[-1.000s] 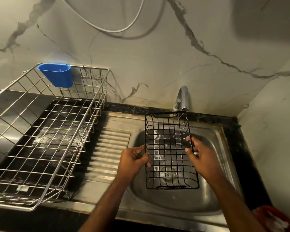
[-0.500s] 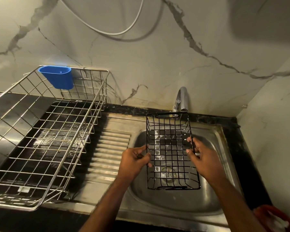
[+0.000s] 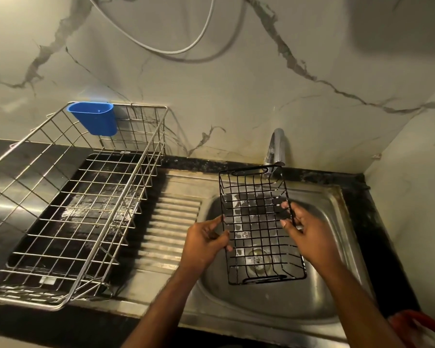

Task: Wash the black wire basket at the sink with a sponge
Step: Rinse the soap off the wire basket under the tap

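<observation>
I hold the black wire basket [image 3: 258, 222] over the steel sink [image 3: 332, 285], its far end just under the tap [image 3: 276, 148]. My left hand [image 3: 204, 241] grips the basket's left long rim. My right hand [image 3: 309, 232] grips the right long rim. The basket is tilted so its open side faces me, and the drain shows through the mesh. No water is seen running from the tap. No sponge is in view.
A large steel wire dish rack [image 3: 81, 204] stands on the counter at the left, with a blue plastic cup [image 3: 94, 118] hung on its back rim. The ribbed drainboard [image 3: 168, 227] lies between rack and sink. A red and white item [image 3: 422, 330] sits at the bottom right corner.
The basket has stayed over the sink in both hands, shifting only slightly lower in the view with the camera.
</observation>
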